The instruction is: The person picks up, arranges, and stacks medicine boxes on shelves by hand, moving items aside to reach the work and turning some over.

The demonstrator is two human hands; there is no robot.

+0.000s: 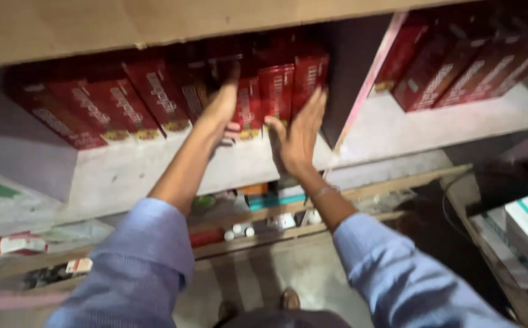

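Red cartons [276,91]: a row of slim upright boxes, red with pale lettering, standing at the far side of a pale shelf [155,170], tight under the board above.

Hands: left hand [221,112] reaches in with fingers extended against the carton fronts; right hand [297,136] is spread open, palm toward the same group, thumb out. The two are apart and neither is closed around a carton; whether the fingertips actually touch is lost to blur.

Handling, as judged: thin card, likely light and stiff along the edges, easily dented on the broad faces, somewhat slick. Best taken flat-palmed on the outer faces of a few at once, or pinched at a narrow edge.

Room: little clearance above the cartons; bare shelf on the near side allows drawing them toward the front lip. A dark upright divider [349,79] closes the right; leaning cartons [94,109] crowd the left. More red boxes [458,67] fill the next bay.
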